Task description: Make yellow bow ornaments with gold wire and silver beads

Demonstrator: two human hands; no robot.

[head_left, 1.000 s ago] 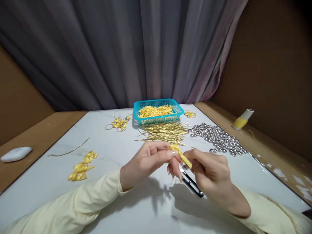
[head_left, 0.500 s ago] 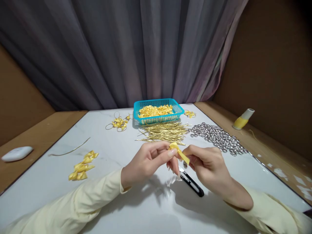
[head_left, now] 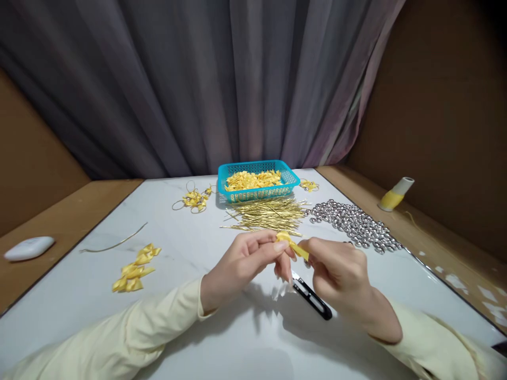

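Observation:
Between the thumb and fingers of my left hand (head_left: 247,258) is a yellow ribbon bow (head_left: 292,245), its tail slanting down to the right. My right hand (head_left: 343,269) is closed at that tail, thumb and forefinger pinched at its end. A small silver bead (head_left: 307,264) shows just under the right fingertips; what it hangs from is hidden. Below both hands lies a black-handled cutter (head_left: 312,300) on the white table, its blade end near my left fingers.
A blue basket (head_left: 257,198) of yellow bows stands at the back, gold wire ties (head_left: 269,214) before it. Silver beads (head_left: 352,224) spread rightward. Loose bows (head_left: 134,272) and one wire (head_left: 114,245) lie left. Finished-looking looped bows (head_left: 194,200) sit behind; a yellow thread cone (head_left: 396,194) stands right.
My right hand has turned slightly and closed in on the ribbon's tail. The silver bead is now more hidden by its fingers. My left hand keeps its pinch, shifted barely rightward.

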